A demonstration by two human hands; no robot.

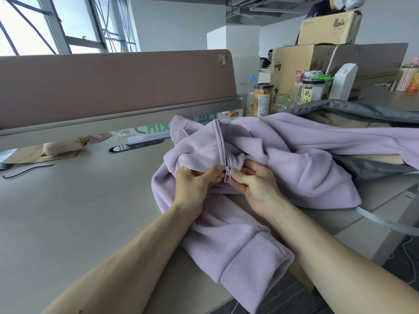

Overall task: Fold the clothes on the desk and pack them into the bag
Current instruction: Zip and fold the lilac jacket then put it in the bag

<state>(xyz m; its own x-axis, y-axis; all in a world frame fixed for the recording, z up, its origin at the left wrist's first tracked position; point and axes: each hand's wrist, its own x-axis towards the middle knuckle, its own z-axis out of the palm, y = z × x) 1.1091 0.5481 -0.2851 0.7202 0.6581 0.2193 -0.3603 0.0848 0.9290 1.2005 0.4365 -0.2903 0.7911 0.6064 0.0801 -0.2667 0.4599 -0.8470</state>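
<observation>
A lilac fleece jacket [294, 155] lies bunched on the desk [79, 211], one sleeve hanging over the front edge. Its zipper [221, 143] runs down the middle to a slider [227, 176]. My left hand [195, 184] pinches the fleece just left of the slider. My right hand [254, 184] pinches the fleece on the slider's right side. A grey bag [362, 112] lies open behind the jacket at the right, with the jacket draped partly over it.
A brown partition [113, 80] stands along the back of the desk. Paper wrapping [61, 146] and a black cable tie [27, 171] lie at the left. Snack jars [263, 98] and cardboard boxes [301, 62] crowd the back right.
</observation>
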